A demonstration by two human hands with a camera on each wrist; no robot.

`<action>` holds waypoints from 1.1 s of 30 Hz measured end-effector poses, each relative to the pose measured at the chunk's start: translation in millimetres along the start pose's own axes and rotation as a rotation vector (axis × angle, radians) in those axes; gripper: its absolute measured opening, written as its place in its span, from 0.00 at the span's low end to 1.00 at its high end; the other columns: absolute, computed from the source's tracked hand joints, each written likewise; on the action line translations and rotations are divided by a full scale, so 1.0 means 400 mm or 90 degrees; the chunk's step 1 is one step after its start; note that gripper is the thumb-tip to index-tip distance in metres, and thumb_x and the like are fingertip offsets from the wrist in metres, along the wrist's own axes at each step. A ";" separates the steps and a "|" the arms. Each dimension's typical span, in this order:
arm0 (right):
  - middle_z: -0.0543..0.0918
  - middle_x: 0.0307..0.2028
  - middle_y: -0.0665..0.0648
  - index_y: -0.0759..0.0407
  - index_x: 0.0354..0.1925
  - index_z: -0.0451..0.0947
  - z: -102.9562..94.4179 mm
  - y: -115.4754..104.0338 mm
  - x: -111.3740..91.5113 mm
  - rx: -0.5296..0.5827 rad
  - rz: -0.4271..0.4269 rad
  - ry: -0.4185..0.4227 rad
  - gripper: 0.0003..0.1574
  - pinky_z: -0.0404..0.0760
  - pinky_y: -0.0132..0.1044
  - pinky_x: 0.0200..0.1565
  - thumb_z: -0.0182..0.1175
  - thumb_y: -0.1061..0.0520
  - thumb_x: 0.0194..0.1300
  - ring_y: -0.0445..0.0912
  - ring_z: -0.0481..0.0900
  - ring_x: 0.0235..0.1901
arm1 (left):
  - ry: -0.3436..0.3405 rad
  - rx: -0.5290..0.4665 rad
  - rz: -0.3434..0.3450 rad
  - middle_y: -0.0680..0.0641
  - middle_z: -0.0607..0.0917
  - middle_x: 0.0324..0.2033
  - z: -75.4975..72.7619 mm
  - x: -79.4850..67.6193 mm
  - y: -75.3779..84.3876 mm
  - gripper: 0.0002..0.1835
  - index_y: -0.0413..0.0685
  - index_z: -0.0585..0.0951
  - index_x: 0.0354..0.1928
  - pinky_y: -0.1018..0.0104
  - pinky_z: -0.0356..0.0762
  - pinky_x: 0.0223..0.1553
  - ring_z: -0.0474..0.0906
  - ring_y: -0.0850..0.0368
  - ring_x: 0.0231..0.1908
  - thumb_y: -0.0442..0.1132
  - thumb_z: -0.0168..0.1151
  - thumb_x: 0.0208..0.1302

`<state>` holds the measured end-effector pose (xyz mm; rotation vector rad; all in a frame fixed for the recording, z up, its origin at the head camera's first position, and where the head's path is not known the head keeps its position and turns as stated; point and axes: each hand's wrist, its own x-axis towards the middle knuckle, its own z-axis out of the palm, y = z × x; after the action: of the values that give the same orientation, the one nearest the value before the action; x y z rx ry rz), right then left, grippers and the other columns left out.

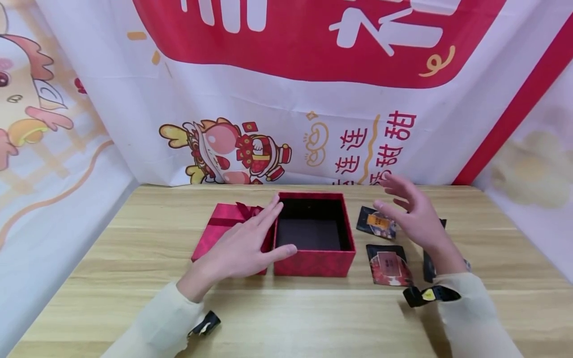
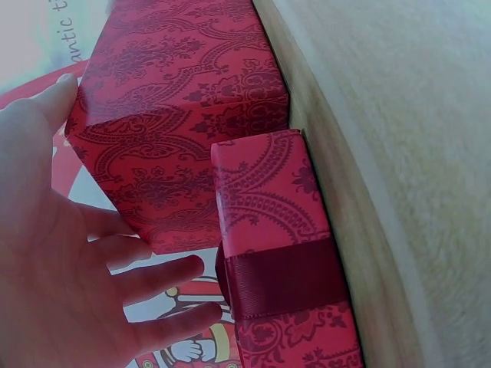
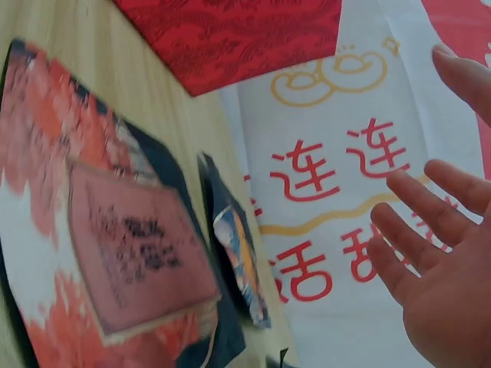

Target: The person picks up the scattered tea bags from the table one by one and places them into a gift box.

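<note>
A red patterned gift box [image 1: 312, 262] stands without its lid mid-table, its black inside showing. My left hand [image 1: 243, 243] spreads over the box's left edge with straight fingers; in the left wrist view its thumb touches the box's upper edge. Beside the box on the left lies the red lid [image 1: 219, 221] with a dark red ribbon and bow, partly hidden by that hand. My right hand [image 1: 416, 214] hovers, fingers loosely bent, holding nothing, above several flat sachets. Among them are a dark one with an orange label [image 1: 378, 222] and a red-and-white one with a pinkish label [image 1: 388, 265].
Another dark sachet [image 1: 429, 266] lies partly hidden under the right forearm. The wooden table [image 1: 304, 318] ends at a printed cloth backdrop [image 1: 268, 89], with white cloth walls on both sides. Each wrist wears a black strap.
</note>
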<state>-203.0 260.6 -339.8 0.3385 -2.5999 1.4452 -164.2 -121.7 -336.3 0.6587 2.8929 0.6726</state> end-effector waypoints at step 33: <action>0.65 0.79 0.68 0.55 0.82 0.59 -0.027 0.136 0.018 -0.149 0.121 -0.106 0.57 0.58 0.77 0.71 0.68 0.31 0.68 0.71 0.57 0.78 | -0.007 -0.028 0.002 0.66 0.40 0.86 0.007 0.001 -0.003 0.57 0.66 0.46 0.87 0.34 0.67 0.74 0.61 0.50 0.82 0.82 0.52 0.65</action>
<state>-224.0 296.7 -377.0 0.1939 -2.9698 1.1895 -164.3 -121.5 -339.2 0.6598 2.8589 0.7297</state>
